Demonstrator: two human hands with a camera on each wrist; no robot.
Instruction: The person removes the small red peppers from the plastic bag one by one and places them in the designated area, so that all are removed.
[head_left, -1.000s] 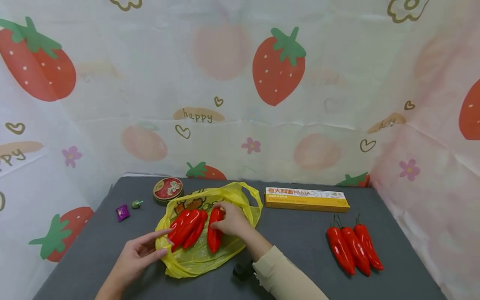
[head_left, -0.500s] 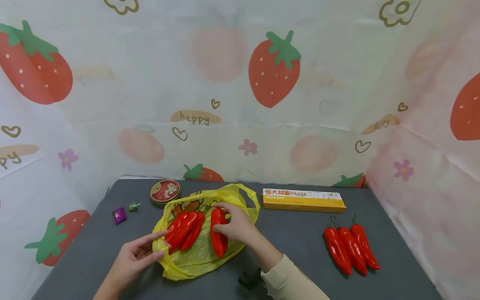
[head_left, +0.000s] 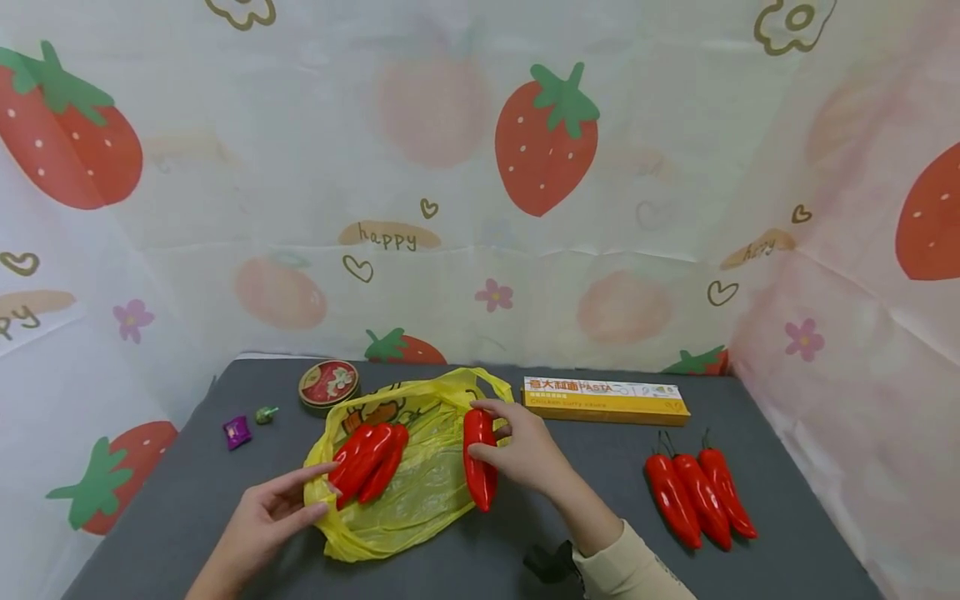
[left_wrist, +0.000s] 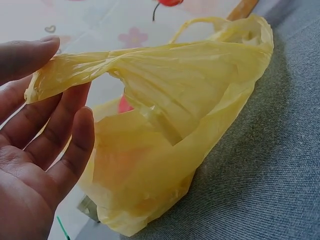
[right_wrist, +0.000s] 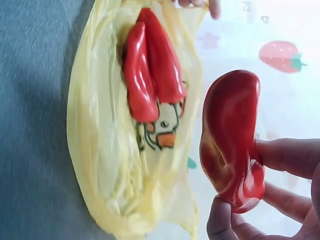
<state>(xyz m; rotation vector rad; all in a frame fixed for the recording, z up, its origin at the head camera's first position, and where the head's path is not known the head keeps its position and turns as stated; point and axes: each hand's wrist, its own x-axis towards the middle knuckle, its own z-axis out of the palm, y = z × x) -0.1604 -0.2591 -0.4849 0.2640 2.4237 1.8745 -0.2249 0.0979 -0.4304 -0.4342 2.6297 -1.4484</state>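
Observation:
A yellow plastic bag (head_left: 416, 504) lies with its mouth spread on the dark tabletop. My left hand (head_left: 262, 518) pinches the bag's near-left edge; in the left wrist view the thumb and fingers have the film (left_wrist: 75, 70) between them. Glossy red chili peppers (head_left: 369, 458) lie side by side inside the bag, close to the left fingertips. At the bag's right edge, my right hand (head_left: 528, 450) holds another red chili pepper (head_left: 480, 475) between thumb and fingers. The right wrist view shows that pepper (right_wrist: 232, 125) raised and apart from the peppers in the bag.
Three red chili peppers (head_left: 701, 500) lie at the right. Behind them is a yellow and white pasta box (head_left: 606, 402). A round red tin (head_left: 328, 383), a small green item (head_left: 266, 415) and a purple wrapped sweet (head_left: 237, 432) stand left of the bag. Printed cloth (head_left: 420, 292) encloses the table.
My right hand has moved right with its chili pepper, from over the bag's middle to its right edge. The left hand keeps hold of the bag. The head view has shifted slightly.

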